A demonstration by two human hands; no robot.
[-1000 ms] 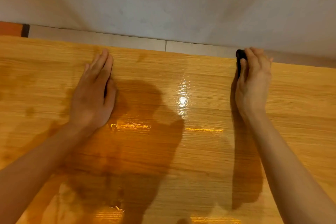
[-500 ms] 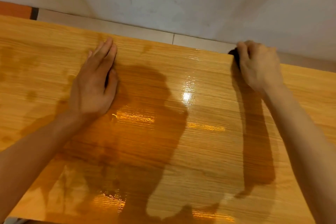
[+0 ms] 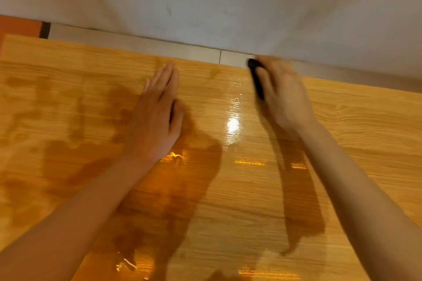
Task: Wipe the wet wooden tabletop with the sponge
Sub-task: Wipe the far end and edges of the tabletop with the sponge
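The wooden tabletop [image 3: 228, 201] fills the view, glossy and wet in the middle with darker damp patches on the left. My right hand [image 3: 283, 96] presses a dark sponge [image 3: 257, 77] onto the wood at the table's far edge; only a thin dark strip of the sponge shows under the fingers. My left hand [image 3: 157, 116] lies flat on the tabletop, palm down, fingers together, holding nothing, a short way left of the right hand.
A pale wall [image 3: 228, 2] rises behind the table's far edge, with a strip of light tile [image 3: 159, 47] at its foot. An orange surface [image 3: 18, 26] shows at the far left corner. The table's left corner is visible at the upper left.
The view has shifted left, so both hands now appear further right. My right hand with the sponge has moved left along the far edge, closer to my left hand, which stays flat.
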